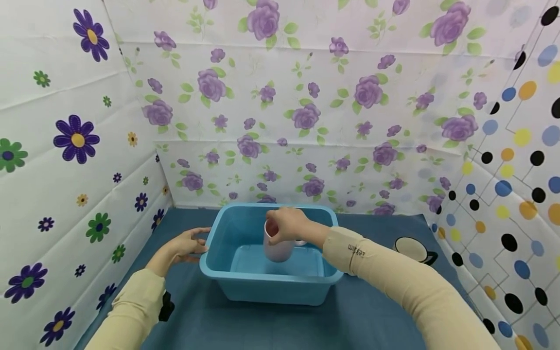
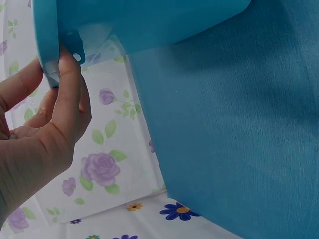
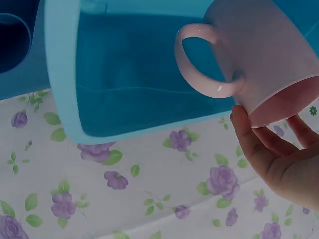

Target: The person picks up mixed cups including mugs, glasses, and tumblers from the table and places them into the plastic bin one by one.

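A light blue plastic basin [image 1: 280, 278] stands on the table. My left hand [image 1: 183, 248] is at its left rim; in the left wrist view the thumb and fingers [image 2: 70, 94] pinch the rim [image 2: 47, 45]. Inside the basin's outline, my right hand [image 1: 288, 224] holds a pink mug [image 1: 278, 250] by its top rim. In the right wrist view the mug [image 3: 264, 50] shows its looped handle [image 3: 187, 62], which points away from the fingers [image 3: 249, 139] at the rim. The mug overlaps the basin floor in the head view.
Right of the basin, another mug [image 1: 411, 249] with a pale inside and dark handle sits on the blue-covered table [image 1: 262, 325]. Flowered sheets [image 1: 280, 121] hang behind and at the left, and a dotted sheet [image 1: 516, 194] hangs at the right.
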